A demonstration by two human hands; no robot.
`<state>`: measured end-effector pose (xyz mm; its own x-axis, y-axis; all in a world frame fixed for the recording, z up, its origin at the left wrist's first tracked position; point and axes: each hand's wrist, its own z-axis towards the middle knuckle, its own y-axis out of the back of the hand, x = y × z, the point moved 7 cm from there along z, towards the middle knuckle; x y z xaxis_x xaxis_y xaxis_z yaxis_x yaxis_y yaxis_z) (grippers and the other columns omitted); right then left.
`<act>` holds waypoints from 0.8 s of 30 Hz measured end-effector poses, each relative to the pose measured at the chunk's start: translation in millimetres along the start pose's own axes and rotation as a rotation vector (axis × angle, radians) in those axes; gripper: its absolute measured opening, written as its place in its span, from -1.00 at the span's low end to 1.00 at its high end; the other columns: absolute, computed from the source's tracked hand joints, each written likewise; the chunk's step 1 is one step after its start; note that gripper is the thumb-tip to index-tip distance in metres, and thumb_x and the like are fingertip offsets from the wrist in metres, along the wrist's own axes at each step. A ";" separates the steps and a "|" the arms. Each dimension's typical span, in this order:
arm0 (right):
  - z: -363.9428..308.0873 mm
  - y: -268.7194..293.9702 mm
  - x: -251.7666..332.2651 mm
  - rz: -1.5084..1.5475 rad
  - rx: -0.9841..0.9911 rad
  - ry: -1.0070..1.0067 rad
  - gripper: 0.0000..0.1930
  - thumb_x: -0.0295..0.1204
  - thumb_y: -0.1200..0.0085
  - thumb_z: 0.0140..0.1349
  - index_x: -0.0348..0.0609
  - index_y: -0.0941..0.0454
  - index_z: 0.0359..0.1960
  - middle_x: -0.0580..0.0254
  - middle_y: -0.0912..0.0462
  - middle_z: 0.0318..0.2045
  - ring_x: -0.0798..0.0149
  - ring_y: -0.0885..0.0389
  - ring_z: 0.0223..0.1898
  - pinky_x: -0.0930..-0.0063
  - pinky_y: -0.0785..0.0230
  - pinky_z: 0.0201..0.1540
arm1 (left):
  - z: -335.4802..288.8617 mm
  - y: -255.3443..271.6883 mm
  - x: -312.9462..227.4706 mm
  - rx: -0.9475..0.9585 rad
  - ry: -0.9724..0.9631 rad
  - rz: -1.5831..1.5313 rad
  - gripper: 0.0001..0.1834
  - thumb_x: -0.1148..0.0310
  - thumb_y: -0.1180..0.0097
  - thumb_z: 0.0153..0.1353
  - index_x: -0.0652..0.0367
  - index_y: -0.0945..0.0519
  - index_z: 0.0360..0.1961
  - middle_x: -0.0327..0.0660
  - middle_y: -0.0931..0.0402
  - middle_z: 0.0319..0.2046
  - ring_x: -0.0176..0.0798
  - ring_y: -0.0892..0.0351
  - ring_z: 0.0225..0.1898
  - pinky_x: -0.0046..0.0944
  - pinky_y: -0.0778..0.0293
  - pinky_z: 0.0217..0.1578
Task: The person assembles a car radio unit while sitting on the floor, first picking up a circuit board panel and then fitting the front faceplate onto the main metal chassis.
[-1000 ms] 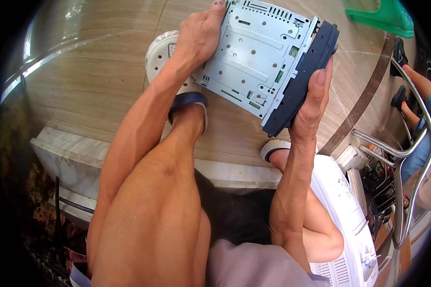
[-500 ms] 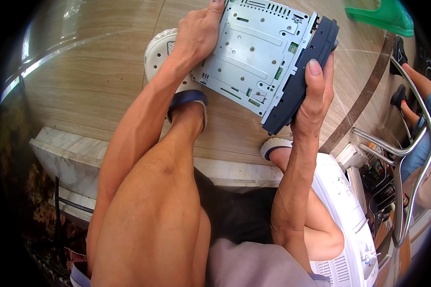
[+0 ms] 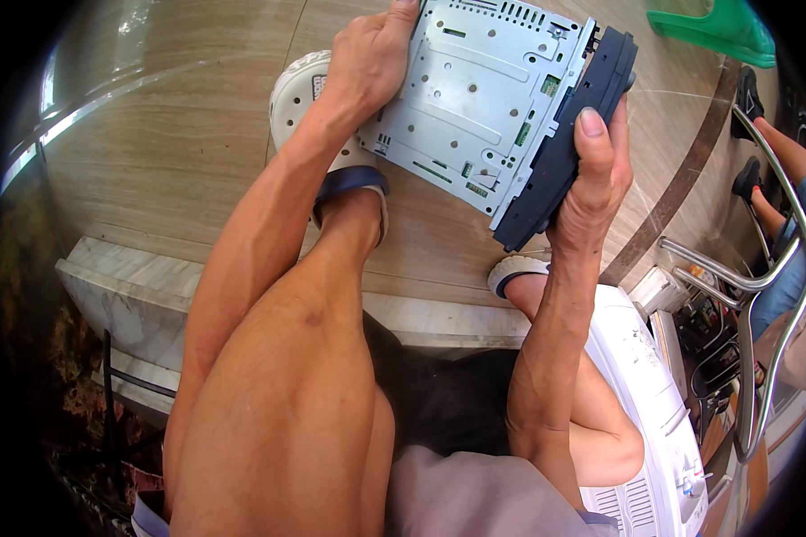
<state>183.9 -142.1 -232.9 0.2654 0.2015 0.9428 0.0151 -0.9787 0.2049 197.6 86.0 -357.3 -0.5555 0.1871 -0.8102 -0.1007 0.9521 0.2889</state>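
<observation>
A car stereo (image 3: 470, 89), a flat silver metal case with holes, slots and a black front panel (image 3: 560, 148), is held up over the floor at the top of the view. My left hand (image 3: 373, 58) is closed on the left edge of the metal case. On the other side, my right hand (image 3: 591, 174) grips the black panel, its thumb lying on the near face and its fingers partly hidden behind. The case's underside faces me, and small green circuit-board patches show through its slots. Its far edge runs out of view.
Below are a tiled floor (image 3: 179, 170) and a white clog (image 3: 300, 98) on my foot. A marble step (image 3: 134, 277) crosses under my legs. To the right stand a white plastic appliance (image 3: 636, 394), a metal-framed chair (image 3: 779, 268), a green stool (image 3: 716, 31) and another person's legs (image 3: 784, 148).
The car stereo has tilted very slightly, its black panel moving a little to the right. My right hand has shifted right with it; my left hand keeps its hold.
</observation>
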 end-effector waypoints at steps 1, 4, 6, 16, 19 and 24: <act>-0.2 -0.9 1.1 0.002 0.002 -0.001 -0.31 -0.06 -0.10 0.37 -0.29 -0.35 0.39 0.11 -0.64 0.04 0.33 -0.65 -0.02 0.47 -0.52 0.07 | 1.1 0.4 1.5 0.003 -0.004 0.002 -0.33 -0.05 0.19 0.59 0.46 -0.68 -0.09 0.22 -0.72 -0.21 -0.02 -0.71 -0.09 -0.08 -0.52 -0.03; -1.4 -3.3 1.8 0.071 0.007 -0.060 -0.32 -0.06 -0.10 0.37 -0.29 -0.36 0.38 0.12 -0.64 0.02 0.34 -0.66 -0.04 0.48 -0.52 0.05 | 1.3 1.2 2.1 -0.010 -0.010 0.013 -0.33 -0.04 0.19 0.59 0.45 -0.68 -0.10 0.20 -0.72 -0.22 -0.05 -0.71 -0.11 -0.10 -0.52 -0.04; -2.1 -2.0 2.1 0.047 -0.011 -0.075 -0.32 -0.05 -0.09 0.37 -0.28 -0.37 0.37 0.14 -0.64 0.01 0.35 -0.66 -0.06 0.49 -0.52 0.04 | 1.4 -0.6 1.3 -0.021 -0.015 0.021 -0.34 -0.04 0.19 0.59 0.45 -0.68 -0.09 0.20 -0.73 -0.23 -0.08 -0.71 -0.11 -0.11 -0.52 -0.05; -2.2 -3.5 5.7 -0.001 -0.017 -0.053 -0.32 -0.03 -0.06 0.39 -0.28 -0.36 0.38 0.15 -0.64 0.00 0.37 -0.64 -0.08 0.50 -0.51 0.00 | 1.7 0.5 -3.4 -0.017 -0.027 -0.010 -0.33 -0.05 0.19 0.59 0.44 -0.68 -0.08 0.18 -0.74 -0.21 -0.05 -0.71 -0.10 -0.11 -0.52 -0.04; -0.7 -2.7 5.0 -0.029 -0.015 -0.024 -0.31 -0.02 -0.05 0.39 -0.28 -0.35 0.39 0.14 -0.63 0.00 0.36 -0.64 -0.08 0.50 -0.51 0.00 | -7.6 4.6 -15.4 -0.017 -0.037 -0.007 -0.31 -0.08 0.19 0.58 0.44 -0.68 -0.08 0.21 -0.73 -0.21 -0.03 -0.71 -0.10 -0.10 -0.52 -0.03; -2.5 -5.2 4.0 0.003 -0.007 -0.056 -0.29 -0.02 -0.04 0.39 -0.28 -0.33 0.41 0.12 -0.63 0.03 0.33 -0.64 -0.04 0.49 -0.49 0.04 | -1.0 4.3 -6.1 -0.027 -0.036 -0.016 -0.29 -0.11 0.20 0.58 0.43 -0.69 -0.09 0.23 -0.72 -0.20 0.00 -0.71 -0.09 -0.09 -0.52 -0.02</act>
<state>182.5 -136.1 -229.5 0.3188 0.1954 0.9275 0.0074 -0.9790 0.2037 199.7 88.7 -350.6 -0.5239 0.1813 -0.8323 -0.1318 0.9481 0.2895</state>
